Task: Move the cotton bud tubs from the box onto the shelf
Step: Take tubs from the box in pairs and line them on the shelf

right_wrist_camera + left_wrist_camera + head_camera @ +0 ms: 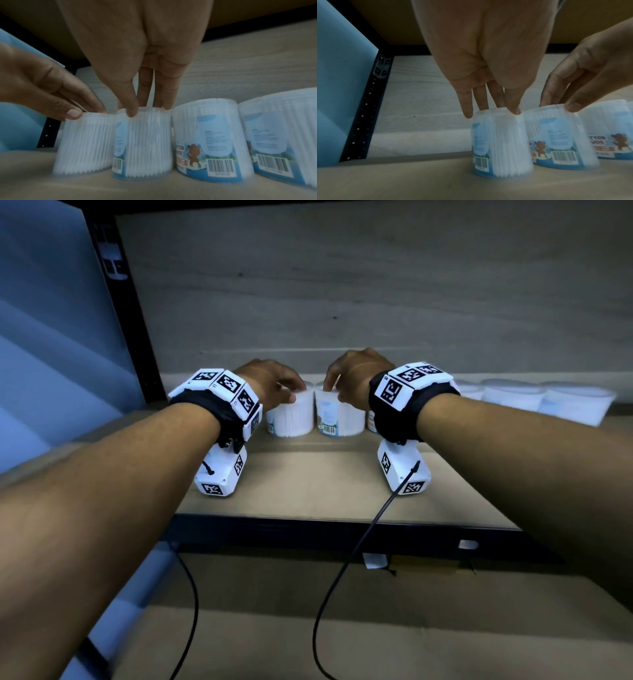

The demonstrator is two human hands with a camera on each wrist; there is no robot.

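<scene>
Cotton bud tubs, clear round plastic with blue labels, stand upright in a row on the brown shelf board (308,487) — left hand (270,381) pinches the end tub's (290,416) rim, right hand (352,378) pinches its neighbour (339,416), probably closing gaps.

Bare shelf (308,484) lies before the tubs (513,397); upright post (120,313) bounds left.
</scene>
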